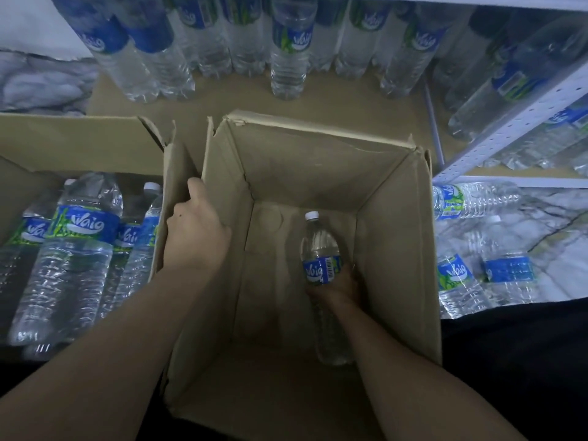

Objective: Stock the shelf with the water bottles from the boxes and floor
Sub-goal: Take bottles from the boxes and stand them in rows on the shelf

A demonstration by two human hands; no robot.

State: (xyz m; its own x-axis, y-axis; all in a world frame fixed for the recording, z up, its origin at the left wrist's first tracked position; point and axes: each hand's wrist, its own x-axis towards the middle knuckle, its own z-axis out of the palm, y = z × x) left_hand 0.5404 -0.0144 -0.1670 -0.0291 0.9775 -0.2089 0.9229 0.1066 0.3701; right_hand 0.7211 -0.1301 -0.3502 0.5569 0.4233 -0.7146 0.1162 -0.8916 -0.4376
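Several water bottles lie packed in the left box, the top one resting across the others with its blue label up. Beside it, the left hand rests on the left wall of the middle box, fingers curled over the edge of the cardboard and closed on it. Inside this open box, which holds nothing else, the right hand grips a single water bottle around its label; the fingers wrap it from below, cap pointing away from the person. Beyond the boxes, a row of standing bottles fills the lower shelf, and the far wall of the middle box rises in front of it. At the right, the white perforated shelf post slants down, and three loose bottles lie on the marble-patterned floor, just beside the box's right wall.
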